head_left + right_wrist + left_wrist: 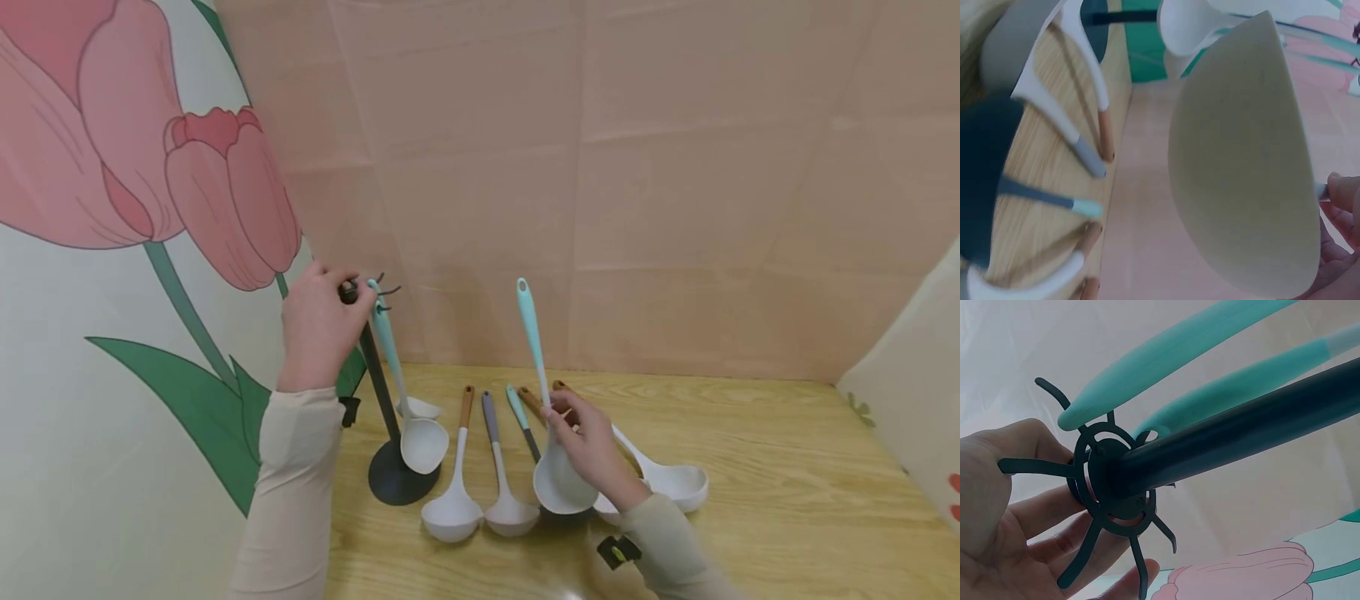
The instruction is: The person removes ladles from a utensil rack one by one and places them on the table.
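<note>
The held ladle (553, 467) has a mint-green handle and a pale bowl. It stands upright above the worktop (750, 467), bowl low, handle tip pointing up, in front of the row of ladles lying flat. The right hand (592, 450) has its grip closed round the lower shaft just above the bowl; in the right wrist view the bowl (1244, 162) fills the frame and fingertips (1341, 194) show at its edge.

Handling judgement: the ladle looks light, with a smooth and probably slightly flexible silicone bowl and a stiffer shaft. A hold low on the shaft leaves the hanging hole at the handle tip free. The smooth surface may slip in a loose grip.

The left hand (318, 329) grasps the top of the dark hook stand (378, 392), fingers curled about the hook ring (1113, 487). The stand rests on a round base on the worktop at the left. 2 mint-handled ladles (416, 433) already hang from it.

At least 4 further ladles lie on the worktop near the right hand: wood-handled (453, 500), grey-handled (506, 500), a mint-and-dark one (522, 425) and a white one (671, 479). A tulip-print panel (112, 208) stands at the left
</note>
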Available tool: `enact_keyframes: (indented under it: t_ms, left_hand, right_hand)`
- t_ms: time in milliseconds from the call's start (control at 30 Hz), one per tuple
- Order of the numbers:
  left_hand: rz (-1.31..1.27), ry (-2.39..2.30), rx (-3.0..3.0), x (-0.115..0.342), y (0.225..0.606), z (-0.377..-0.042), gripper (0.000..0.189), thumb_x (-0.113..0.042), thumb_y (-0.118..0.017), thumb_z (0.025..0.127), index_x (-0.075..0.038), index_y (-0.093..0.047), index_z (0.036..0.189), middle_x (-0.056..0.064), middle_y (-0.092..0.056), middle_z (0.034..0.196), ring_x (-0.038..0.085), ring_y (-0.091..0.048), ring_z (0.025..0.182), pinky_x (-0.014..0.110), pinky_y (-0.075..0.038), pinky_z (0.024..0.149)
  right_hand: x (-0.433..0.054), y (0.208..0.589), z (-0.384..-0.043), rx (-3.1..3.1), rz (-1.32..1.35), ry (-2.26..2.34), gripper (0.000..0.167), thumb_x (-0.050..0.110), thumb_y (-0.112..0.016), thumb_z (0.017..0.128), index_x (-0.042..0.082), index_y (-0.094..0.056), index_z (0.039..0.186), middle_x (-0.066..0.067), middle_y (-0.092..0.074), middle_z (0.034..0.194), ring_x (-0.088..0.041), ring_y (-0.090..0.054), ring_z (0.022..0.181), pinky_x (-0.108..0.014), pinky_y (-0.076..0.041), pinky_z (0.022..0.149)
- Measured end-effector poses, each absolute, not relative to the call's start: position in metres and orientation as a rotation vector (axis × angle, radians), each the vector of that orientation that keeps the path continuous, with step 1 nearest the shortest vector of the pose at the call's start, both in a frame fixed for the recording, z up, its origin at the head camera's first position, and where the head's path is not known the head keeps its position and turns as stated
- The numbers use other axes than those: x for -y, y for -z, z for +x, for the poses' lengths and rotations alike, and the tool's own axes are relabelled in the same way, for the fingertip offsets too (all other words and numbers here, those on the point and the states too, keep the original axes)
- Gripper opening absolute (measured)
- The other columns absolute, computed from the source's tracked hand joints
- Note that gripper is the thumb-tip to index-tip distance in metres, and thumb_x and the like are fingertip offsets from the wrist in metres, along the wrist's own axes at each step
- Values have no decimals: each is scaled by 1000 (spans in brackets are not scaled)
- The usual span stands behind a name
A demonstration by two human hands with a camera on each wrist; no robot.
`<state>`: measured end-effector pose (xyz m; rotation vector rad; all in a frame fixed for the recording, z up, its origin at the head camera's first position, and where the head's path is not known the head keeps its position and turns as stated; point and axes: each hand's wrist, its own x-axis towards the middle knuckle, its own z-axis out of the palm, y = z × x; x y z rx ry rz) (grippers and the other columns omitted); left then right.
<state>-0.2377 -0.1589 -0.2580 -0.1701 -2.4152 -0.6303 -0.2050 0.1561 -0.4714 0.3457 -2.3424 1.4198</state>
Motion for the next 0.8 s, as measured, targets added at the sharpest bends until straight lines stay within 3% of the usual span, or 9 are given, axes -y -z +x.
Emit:
enact_keyframes:
  t_ms: [367, 800]
  left_hand:
    - [-181, 637, 2409, 160, 259, -238, 33, -18, -55, 94, 1, -74, 113, 15, -60, 96, 32, -58, 81, 47, -49, 71]
    - [-174, 631, 2409, 160, 260, -240, 32, -18, -55, 94, 0, -75, 112, 14, -60, 94, 31, -56, 80, 46, -48, 70]
  right_hand:
    - [-203, 481, -195, 2372, 304, -1289, 14, 17, -62, 100, 10, -67, 111, -7, -65, 90, -6, -57, 63, -25, -48, 53]
    - [-265, 489, -187, 2421, 237, -1028, 20, 13, -61, 100, 3, -67, 116, -9, -67, 93, -2, -57, 69, -25, -47, 57]
